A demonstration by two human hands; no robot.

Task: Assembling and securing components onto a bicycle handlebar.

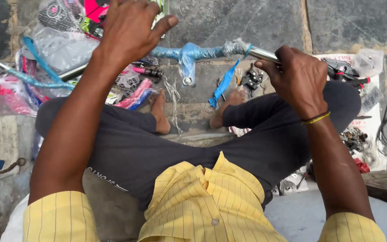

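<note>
Yellow pinstriped shirt (pixel 211 201); blue-wrapped silver bar (pixel 202 52); dark trousers (pixel 157 148).

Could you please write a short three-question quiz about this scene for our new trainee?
1. True or false: the right hand grips the bare metal end of the bar.
2. What colour is the wrapping on the bar's middle? A red, B blue, C green.
3. Which wrist wears the thread band?

Key: 1 true. 2 B. 3 the right; the left hand is closed around the bar's other end.
</note>
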